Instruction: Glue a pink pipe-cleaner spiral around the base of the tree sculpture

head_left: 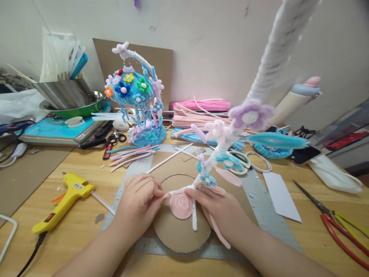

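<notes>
A flat spiral of pale pink pipe cleaner lies against the foot of a tall, white-wrapped stem. My left hand is closed, thumb and forefinger pinching at the spiral's left edge, by the tip of a short white leg. My right hand is closed at the stem's base, its thumb on the spiral's upper right edge. From under this hand trails a loose pink strand. Beneath lies a round cardboard disc. Along the stem sit a purple flower, a pink flower and small blue flowers.
A yellow glue gun lies at left, red-handled scissors at right. Behind stands a blue jellyfish-like pipe-cleaner ornament. Bundles of pink pipe cleaners lie by the wall. A grey cutting mat is under the work.
</notes>
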A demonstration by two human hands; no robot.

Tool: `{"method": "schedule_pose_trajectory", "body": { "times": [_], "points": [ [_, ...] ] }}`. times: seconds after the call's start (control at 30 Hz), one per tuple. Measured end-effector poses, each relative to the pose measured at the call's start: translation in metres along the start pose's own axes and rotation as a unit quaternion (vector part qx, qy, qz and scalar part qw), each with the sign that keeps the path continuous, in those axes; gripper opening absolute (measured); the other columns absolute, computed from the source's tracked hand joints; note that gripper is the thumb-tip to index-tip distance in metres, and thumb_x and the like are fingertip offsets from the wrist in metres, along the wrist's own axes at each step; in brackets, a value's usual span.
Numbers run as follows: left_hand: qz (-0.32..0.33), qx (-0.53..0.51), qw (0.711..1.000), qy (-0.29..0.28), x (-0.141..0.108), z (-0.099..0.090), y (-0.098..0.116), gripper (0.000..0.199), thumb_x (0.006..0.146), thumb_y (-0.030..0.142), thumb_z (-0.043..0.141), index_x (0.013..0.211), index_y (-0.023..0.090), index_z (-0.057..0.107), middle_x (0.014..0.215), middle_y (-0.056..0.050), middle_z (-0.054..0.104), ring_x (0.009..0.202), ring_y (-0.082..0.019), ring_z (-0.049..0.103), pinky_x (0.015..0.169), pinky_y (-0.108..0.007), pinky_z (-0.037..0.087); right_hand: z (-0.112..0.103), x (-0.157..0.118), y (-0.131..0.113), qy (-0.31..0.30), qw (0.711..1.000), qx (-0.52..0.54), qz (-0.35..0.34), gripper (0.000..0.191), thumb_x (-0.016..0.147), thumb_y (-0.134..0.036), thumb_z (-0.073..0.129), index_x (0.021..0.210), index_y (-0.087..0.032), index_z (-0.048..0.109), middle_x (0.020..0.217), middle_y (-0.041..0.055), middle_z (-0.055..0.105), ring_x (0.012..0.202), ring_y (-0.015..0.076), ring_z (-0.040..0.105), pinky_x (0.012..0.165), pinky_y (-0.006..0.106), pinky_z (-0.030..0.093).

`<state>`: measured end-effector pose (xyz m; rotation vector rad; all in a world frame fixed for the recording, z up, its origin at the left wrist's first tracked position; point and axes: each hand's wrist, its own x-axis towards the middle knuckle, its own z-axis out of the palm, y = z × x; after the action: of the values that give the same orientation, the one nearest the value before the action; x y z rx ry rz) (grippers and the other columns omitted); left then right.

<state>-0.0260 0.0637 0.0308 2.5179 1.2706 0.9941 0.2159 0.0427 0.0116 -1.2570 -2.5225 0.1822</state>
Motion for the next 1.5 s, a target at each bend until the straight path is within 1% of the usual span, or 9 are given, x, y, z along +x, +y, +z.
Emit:
{"method": "schedule_pose_trajectory", "body": {
  "times": [0.1, 0.17, 0.27, 0.37, 0.6, 0.83, 1.0, 1.27, 1.5],
  "points": [
    [-0.022, -0.04, 0.999, -0.012, -0.001, -0.004, 0.001, 0.021, 0.092, 0.022, 0.048, 0.071, 0.02, 0.052, 0.074, -0.001, 0.062, 0.08, -0.018, 0.056, 0.075, -0.034, 0.041, -0.002, 0.001, -0.001, -0.002, 1.0, -0.005, 0.0, 0.047, 0.086, -0.002, 0.044, 0.127, -0.022, 0.054, 0.12, 0.0086, 0.065, 0.102, 0.0192, 0.063, 0.087, 0.032, 0.051],
    [-0.027, -0.066, 0.997, -0.033, -0.003, -0.007, 0.003, 0.019, 0.093, 0.018, 0.04, 0.085, 0.021, 0.058, 0.086, -0.003, 0.065, 0.089, -0.019, 0.057, 0.081, -0.035, 0.041, -0.002, 0.001, -0.001, -0.008, 1.0, -0.004, 0.0, 0.048, 0.085, -0.002, 0.045, 0.127, -0.022, 0.054, 0.12, 0.0082, 0.065, 0.102, 0.0193, 0.063, 0.087, 0.032, 0.051],
    [-0.012, -0.083, 0.994, -0.069, -0.004, -0.009, 0.007, 0.026, 0.092, 0.012, 0.037, 0.104, 0.023, 0.057, 0.101, -0.004, 0.066, 0.101, -0.019, 0.057, 0.087, -0.035, 0.04, -0.001, 0.0, 0.0, -0.005, 1.0, 0.002, -0.002, 0.049, 0.084, -0.002, 0.046, 0.127, -0.022, 0.053, 0.12, 0.0079, 0.065, 0.103, 0.0196, 0.063, 0.087, 0.033, 0.051],
    [0.011, -0.076, 0.991, -0.112, -0.003, -0.008, 0.008, 0.03, 0.091, 0.008, 0.036, 0.108, 0.025, 0.054, 0.104, -0.002, 0.067, 0.106, -0.018, 0.057, 0.091, -0.036, 0.037, 0.001, 0.0, 0.0, 0.007, 1.0, 0.0, -0.002, 0.048, 0.085, -0.002, 0.045, 0.128, -0.022, 0.053, 0.12, 0.008, 0.065, 0.103, 0.0193, 0.063, 0.088, 0.033, 0.051],
    [0.026, -0.041, 0.988, -0.149, -0.002, -0.008, 0.008, 0.031, 0.091, 0.01, 0.036, 0.111, 0.025, 0.054, 0.111, -0.003, 0.065, 0.108, -0.018, 0.057, 0.09, -0.036, 0.034, 0.002, 0.0, 0.0, 0.005, 1.0, 0.005, 0.003, 0.048, 0.086, -0.002, 0.044, 0.128, -0.023, 0.053, 0.121, 0.0079, 0.065, 0.105, 0.0197, 0.062, 0.09, 0.034, 0.051],
    [0.057, -0.02, 0.987, -0.152, 0.0, -0.008, 0.01, 0.034, 0.09, 0.01, 0.037, 0.116, 0.025, 0.053, 0.108, -0.002, 0.068, 0.109, -0.018, 0.058, 0.088, -0.035, 0.036, 0.0, 0.001, 0.0, 0.018, 1.0, 0.008, -0.003, 0.043, 0.088, -0.004, 0.045, 0.127, -0.022, 0.054, 0.117, 0.0073, 0.066, 0.101, 0.019, 0.063, 0.088, 0.033, 0.051],
    [0.079, -0.007, 0.984, -0.162, -0.001, -0.007, 0.01, 0.036, 0.09, 0.01, 0.037, 0.12, 0.025, 0.051, 0.111, -0.001, 0.068, 0.115, -0.018, 0.055, 0.089, -0.035, 0.033, -0.001, 0.001, -0.001, 0.007, 1.0, 0.009, -0.006, 0.045, 0.088, -0.004, 0.043, 0.127, -0.022, 0.053, 0.117, 0.0072, 0.066, 0.101, 0.0184, 0.063, 0.088, 0.032, 0.05],
    [0.098, 0.019, 0.978, -0.182, -0.001, -0.003, 0.012, 0.042, 0.091, 0.01, 0.036, 0.129, 0.026, 0.045, 0.123, 0.0, 0.065, 0.119, -0.017, 0.052, 0.091, -0.034, 0.032, 0.005, -0.001, 0.001, 0.013, 1.0, 0.0, -0.002, 0.042, 0.091, -0.005, 0.041, 0.128, -0.022, 0.053, 0.115, 0.0079, 0.066, 0.099, 0.0191, 0.063, 0.086, 0.033, 0.05],
    [0.088, 0.005, 0.977, -0.193, 0.001, -0.002, 0.014, 0.041, 0.091, 0.009, 0.037, 0.128, 0.025, 0.045, 0.124, 0.0, 0.064, 0.12, -0.017, 0.051, 0.093, -0.033, 0.031, 0.005, -0.001, 0.002, 0.0, 1.0, 0.008, 0.004, 0.044, 0.091, -0.005, 0.042, 0.131, -0.023, 0.049, 0.118, 0.0073, 0.065, 0.102, 0.0192, 0.061, 0.089, 0.034, 0.048]
  ]
}}
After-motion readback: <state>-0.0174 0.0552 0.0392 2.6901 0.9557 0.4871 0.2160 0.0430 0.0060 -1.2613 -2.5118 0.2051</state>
